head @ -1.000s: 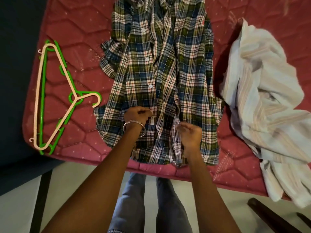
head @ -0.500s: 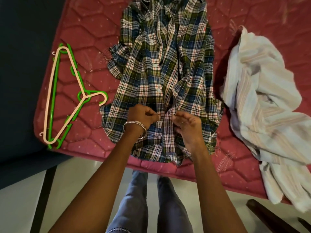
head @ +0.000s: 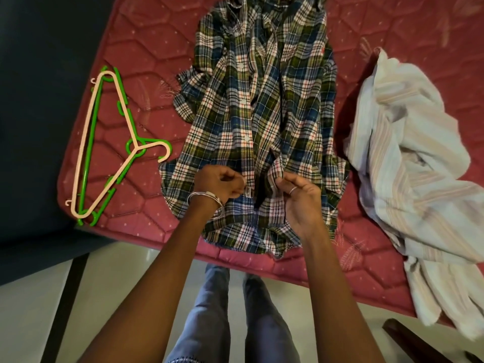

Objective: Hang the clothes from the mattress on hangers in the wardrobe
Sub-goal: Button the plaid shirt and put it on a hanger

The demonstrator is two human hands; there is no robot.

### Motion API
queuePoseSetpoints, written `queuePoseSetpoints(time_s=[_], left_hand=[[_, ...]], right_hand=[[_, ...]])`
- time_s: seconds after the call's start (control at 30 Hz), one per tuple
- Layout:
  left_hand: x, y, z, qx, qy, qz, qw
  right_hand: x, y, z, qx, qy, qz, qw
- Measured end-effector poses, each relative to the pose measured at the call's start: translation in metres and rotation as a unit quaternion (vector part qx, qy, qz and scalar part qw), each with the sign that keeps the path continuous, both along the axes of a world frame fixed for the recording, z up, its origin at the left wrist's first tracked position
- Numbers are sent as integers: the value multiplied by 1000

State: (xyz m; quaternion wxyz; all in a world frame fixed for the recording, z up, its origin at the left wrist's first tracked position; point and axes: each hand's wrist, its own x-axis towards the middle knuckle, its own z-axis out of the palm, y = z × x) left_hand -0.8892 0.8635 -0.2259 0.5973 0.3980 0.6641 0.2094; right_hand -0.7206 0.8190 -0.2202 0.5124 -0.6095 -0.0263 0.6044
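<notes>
Basically head view only. Plaid shirt [head: 262, 121] lies flat, front up, on the red mattress [head: 146, 48], collar toward 12 o'clock, hem at the near edge, probably so the front can be worked before hanging. Left hand [head: 218, 183] pinches the button-side edge low on the shirt, near a small white tag; a bangle sits on that wrist. Right hand [head: 298, 189] pinches the opposite edge, fingers curled round a fold of cloth. Both hands sit just apart, with a dark gap in the front between them. Judgement: a low button is being done or undone; cannot tell which.

At 9 o'clock of the shirt, pink hanger [head: 104, 142] lies stacked on green hanger [head: 115, 179], hooks pointing at the shirt, within reach for the next step. At 3 o'clock, striped shirt [head: 408, 158] sits crumpled, waiting its turn. Wardrobe not in view. Nothing hung yet, task early.
</notes>
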Motion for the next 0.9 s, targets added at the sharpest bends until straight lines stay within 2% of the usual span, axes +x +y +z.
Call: queuePoseSetpoints(time_s=[0.1,0.17,0.23,0.33,0.4,0.47,0.5,0.6,0.67,0.73,0.9], left_hand=[[3,0,0,22,1,-7,1000],[6,0,0,25,-1,-13,1000],[9,-1,-1,17,-3,-16,1000],[16,2,-2,3,8,-41,999],[20,5,0,-10,17,-53,998],[24,8,0,-20,17,-56,998],[26,9,1,-24,16,-56,998],[28,10,-1,-46,11,-52,998],[29,11,-1,-62,4,-43,997],[30,11,0,-74,-9,-32,997],[32,16,1,-114,-36,5,993]], right_hand=[[4,-4,-2,-27,28,23,999],[4,-7,-3,-31,13,37,999],[2,-10,-5,-17,-42,51,998],[-2,-13,-10,36,-183,75,980],[-6,-13,-14,97,-325,127,932],[-11,-12,-19,147,-472,189,849],[-13,-11,-20,158,-516,206,816],[-18,-9,-21,172,-582,231,760],[-19,-9,-24,167,-607,247,737],[-15,-7,-26,155,-595,256,746],[6,3,-28,148,-476,332,801]])
